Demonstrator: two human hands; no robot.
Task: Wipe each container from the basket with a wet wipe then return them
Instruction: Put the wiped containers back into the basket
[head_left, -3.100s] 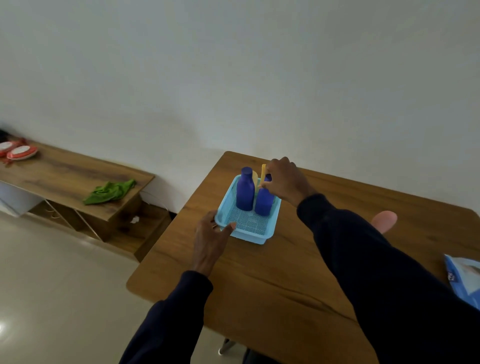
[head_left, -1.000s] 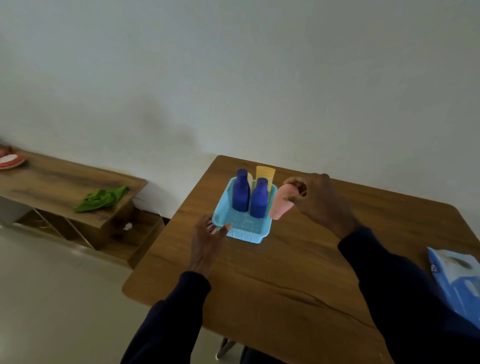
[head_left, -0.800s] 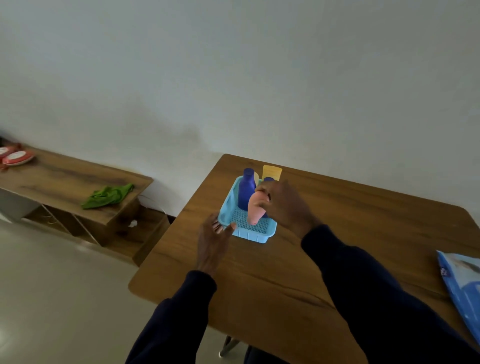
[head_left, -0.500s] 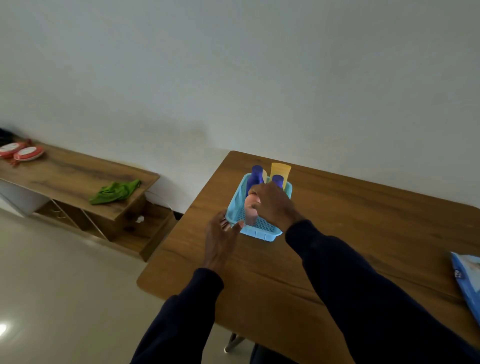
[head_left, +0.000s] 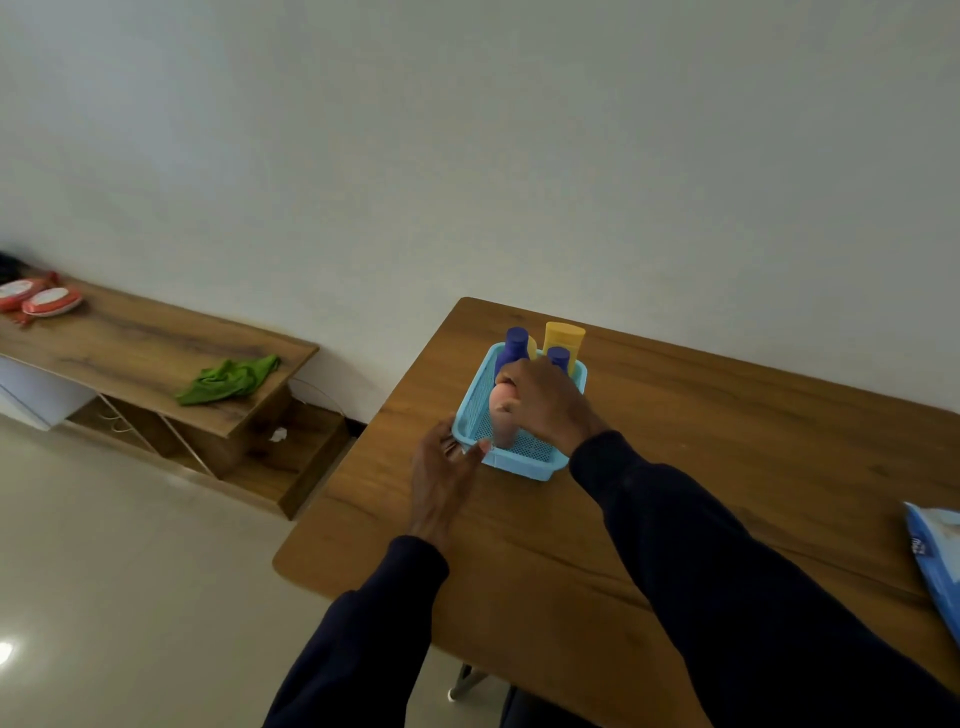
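Observation:
A light blue mesh basket (head_left: 524, 460) stands near the far left corner of the wooden table (head_left: 675, 499). Inside it stand two dark blue bottles (head_left: 514, 345) and a yellow tube (head_left: 563, 335) at the back. My right hand (head_left: 545, 402) grips the top of a pink container (head_left: 503, 418), which stands upright in the front part of the basket. My left hand (head_left: 441, 475) rests flat on the table with its fingers straight, the fingertips touching the basket's near left corner.
A blue wet wipe pack (head_left: 937, 558) lies at the table's right edge. To the left, a low wooden shelf (head_left: 156, 348) carries a green cloth (head_left: 228, 379) and red-and-white packs (head_left: 49, 301). Pale floor lies below.
My right hand brought the pink container from beside the basket into its front part and lowered it upright. My left hand stayed at the basket's corner.

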